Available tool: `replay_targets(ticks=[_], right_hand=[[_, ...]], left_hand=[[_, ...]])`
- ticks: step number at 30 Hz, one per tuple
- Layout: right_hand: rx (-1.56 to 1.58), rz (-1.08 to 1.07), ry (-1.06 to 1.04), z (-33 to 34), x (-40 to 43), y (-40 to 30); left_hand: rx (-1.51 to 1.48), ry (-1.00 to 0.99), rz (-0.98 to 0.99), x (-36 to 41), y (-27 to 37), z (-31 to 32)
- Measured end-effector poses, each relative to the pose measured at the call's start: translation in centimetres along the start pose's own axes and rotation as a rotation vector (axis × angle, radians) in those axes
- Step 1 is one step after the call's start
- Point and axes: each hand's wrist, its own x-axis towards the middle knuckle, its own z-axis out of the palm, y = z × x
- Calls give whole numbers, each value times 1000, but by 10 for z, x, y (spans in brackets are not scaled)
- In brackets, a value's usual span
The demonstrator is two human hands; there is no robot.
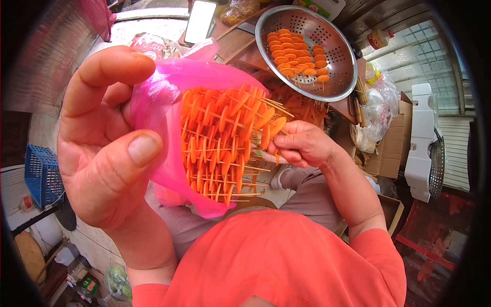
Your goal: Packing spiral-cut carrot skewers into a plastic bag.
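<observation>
A pink plastic bag lies on its side in the air before me, its mouth turned right. Many wooden skewers of orange slices, apparently carrot, fill it, their bare ends pointing right. My left hand is large at the left, against the bag's outside; thumb and forefinger are apart, and the other fingers are partly hidden, so its hold is unclear. At the bag's mouth, my right hand pinches the stick end of a skewer whose slices touch the others. More skewered slices lie in a perforated metal colander.
A phone with a lit screen stands left of the colander on a wooden table. Orange peelings lie below the colander. Bare skewers, a cardboard box and a white container are at right. A blue crate stands at left.
</observation>
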Motion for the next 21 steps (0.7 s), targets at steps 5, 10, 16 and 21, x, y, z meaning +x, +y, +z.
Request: replay_targets(ticks=[5,10,16,21], right_hand=[[-65,20,-50,12,2,-5],[-373,71,-78,10,8,-8],[-342,65,-114,9,9,-21],[-375,94,10,5,19,-14]], left_hand=[[-56,-160,43,4,-1,-4],[-32,-105,41,3,-4,0],[-1,-40,8,2,-3,3],[13,-9,25,3,-5,6]])
